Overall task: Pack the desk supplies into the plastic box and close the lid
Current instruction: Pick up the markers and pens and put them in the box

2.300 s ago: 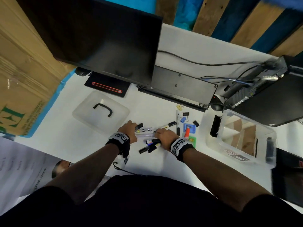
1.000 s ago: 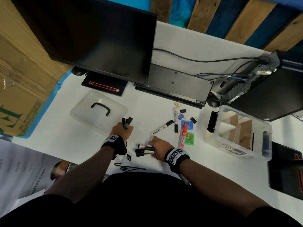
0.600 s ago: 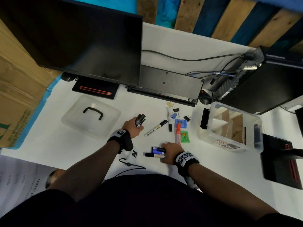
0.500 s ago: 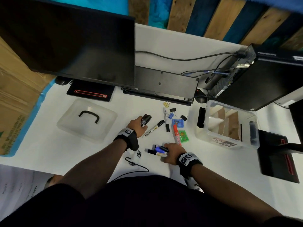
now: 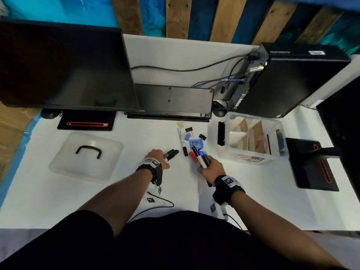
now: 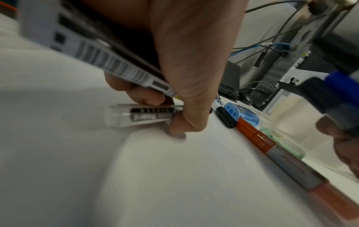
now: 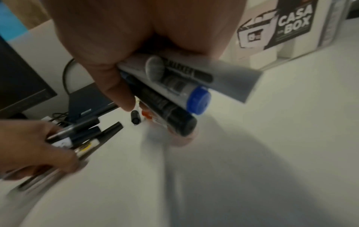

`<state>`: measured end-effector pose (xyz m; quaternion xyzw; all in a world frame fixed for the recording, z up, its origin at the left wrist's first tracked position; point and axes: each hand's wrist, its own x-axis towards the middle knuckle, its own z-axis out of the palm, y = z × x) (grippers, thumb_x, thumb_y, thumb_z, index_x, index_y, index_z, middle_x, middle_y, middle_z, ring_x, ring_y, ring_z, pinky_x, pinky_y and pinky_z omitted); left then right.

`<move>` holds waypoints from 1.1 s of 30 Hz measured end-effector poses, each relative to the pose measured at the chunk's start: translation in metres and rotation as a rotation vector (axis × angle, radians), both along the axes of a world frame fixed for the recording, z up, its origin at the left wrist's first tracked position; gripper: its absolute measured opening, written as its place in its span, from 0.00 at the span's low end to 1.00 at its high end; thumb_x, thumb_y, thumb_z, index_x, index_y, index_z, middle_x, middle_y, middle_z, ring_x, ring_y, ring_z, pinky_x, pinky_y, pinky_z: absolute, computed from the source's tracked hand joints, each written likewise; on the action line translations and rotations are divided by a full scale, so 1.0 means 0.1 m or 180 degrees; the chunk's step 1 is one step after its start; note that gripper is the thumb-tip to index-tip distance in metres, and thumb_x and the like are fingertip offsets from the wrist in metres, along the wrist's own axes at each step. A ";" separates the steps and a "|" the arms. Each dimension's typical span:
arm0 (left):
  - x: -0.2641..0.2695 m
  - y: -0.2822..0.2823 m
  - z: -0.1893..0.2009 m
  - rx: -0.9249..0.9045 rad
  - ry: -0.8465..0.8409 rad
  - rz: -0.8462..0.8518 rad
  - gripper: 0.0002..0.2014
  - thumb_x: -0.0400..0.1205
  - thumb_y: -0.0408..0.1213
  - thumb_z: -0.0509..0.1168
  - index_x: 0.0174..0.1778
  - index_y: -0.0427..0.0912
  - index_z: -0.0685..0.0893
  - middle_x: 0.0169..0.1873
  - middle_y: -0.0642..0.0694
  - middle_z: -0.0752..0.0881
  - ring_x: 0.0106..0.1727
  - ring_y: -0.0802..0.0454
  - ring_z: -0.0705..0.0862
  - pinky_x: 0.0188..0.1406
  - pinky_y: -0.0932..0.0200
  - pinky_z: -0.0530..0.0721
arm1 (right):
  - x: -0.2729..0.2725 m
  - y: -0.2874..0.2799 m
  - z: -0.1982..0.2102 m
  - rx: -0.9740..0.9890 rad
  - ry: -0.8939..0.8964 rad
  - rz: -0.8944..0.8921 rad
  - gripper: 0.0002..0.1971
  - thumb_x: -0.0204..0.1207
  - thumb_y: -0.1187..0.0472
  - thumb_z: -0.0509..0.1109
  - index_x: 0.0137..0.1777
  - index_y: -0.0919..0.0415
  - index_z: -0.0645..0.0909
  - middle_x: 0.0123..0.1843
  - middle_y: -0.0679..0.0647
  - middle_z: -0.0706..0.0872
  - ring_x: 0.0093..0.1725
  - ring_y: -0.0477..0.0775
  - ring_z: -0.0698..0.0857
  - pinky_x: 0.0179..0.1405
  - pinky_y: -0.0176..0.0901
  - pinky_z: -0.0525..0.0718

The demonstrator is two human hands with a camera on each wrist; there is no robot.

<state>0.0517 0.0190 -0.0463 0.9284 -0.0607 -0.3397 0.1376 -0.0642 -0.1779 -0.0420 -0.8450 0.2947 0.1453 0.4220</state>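
Both hands are loaded with markers, and the plastic box (image 5: 251, 154) stands open on the white surface (image 5: 185, 191), its lid (image 5: 85, 154) lying well to the left of it. The right hand (image 5: 211, 168) is just left of the box, fingers (image 7: 116, 86) curled round a bundle of markers (image 5: 200, 157) (one blue-capped, one black-capped in the right wrist view) that stick up and forward out of the fist. The left hand (image 5: 157, 156) is further left of the box, between it and the lid, fingers (image 6: 186, 92) closed on a fistful of black markers (image 5: 171, 153) with their ends fanning out toward the box.

The risks come from how full each fist is. The round barrels lie loosely against each other, so one could slide out of either bundle on the way to the box and roll across the surface. The box holds cardboard dividers (image 5: 251, 133), and a splayed bundle may catch on a divider or the rim and spill instead of dropping into a compartment. A red marker (image 5: 192, 156), a white marker (image 5: 182, 141), binder clips (image 5: 190, 131) and small blue and green items lie on the surface just left of the box, under the right hand's likely path; a low sweep could knock them further off. Anything left standing above the rim would, I judge, stop the lid seating.
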 end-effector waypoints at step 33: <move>-0.16 -2.79 1.03 -0.2684 0.1605 0.1023 0.04 0.76 0.27 0.69 0.36 0.32 0.82 0.25 0.40 0.86 0.22 0.50 0.87 0.22 0.61 0.86 | 0.37 -2.10 0.89 0.0085 0.0084 -0.0925 0.11 0.72 0.60 0.71 0.47 0.69 0.83 0.42 0.61 0.90 0.43 0.61 0.90 0.50 0.56 0.90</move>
